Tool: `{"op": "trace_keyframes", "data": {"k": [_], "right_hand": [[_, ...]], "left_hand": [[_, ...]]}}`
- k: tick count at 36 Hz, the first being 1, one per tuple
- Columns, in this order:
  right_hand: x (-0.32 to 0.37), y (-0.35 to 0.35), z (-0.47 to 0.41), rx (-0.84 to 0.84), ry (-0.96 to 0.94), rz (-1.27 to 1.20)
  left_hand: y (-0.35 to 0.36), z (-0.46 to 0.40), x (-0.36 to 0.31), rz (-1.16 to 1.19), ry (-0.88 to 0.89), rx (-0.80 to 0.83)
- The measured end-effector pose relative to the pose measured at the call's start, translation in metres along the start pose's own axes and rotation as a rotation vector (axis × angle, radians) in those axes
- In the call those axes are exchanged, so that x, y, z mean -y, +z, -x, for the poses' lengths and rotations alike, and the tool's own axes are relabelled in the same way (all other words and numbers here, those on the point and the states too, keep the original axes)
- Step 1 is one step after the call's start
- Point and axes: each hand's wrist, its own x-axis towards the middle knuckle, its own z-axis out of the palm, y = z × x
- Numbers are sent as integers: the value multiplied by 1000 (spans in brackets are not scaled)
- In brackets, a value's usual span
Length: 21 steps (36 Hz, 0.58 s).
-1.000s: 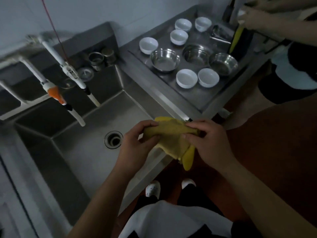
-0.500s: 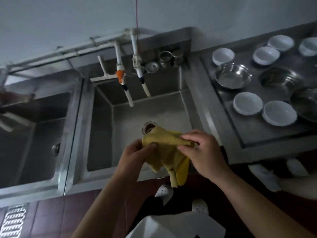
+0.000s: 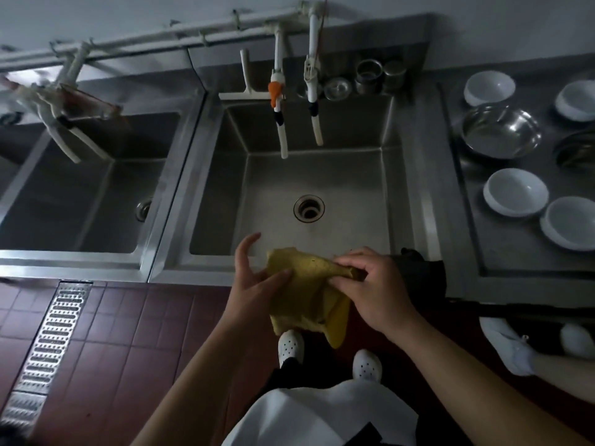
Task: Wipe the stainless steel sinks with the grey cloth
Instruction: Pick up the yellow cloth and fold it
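The right hand pinches the top edge of a yellow cloth, fingers curled over the fold. The left hand holds the cloth's left side with the thumb pressed on its front, while the other fingers are spread and lifted off it. The cloth looks yellow rather than grey. It hangs in the air between both hands, above the front rim of the middle sink and the red tiled floor, its lower corner drooping toward the person's white shoes.

The middle sink lies just beyond the hands, with a round drain in its bottom. Two white taps hang over its back wall, one with an orange fitting. A second sink sits to the left, separated by a steel rim. Small metal cups stand on the ledge behind the middle sink. To the right, a steel counter carries white bowls and a steel bowl. A dark cloth hangs over the counter edge just beside the right hand. A metal floor grate runs along the floor at left. Another person's shoe shows at the right edge
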Motion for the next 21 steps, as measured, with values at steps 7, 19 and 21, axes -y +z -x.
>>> {"op": "trace_keyframes", "data": {"k": [7,19,21], "right_hand": [[16,17,-19,-13,-46,72],[-56,91,-38,24,235,294],[-61,98,-40,-39,242,275]], "left_hand": [[-18,-24,-6,-202,31,47],[-48,-79,61,-249,-209,79],[-49,-85,61,-246,-199,78]]}}
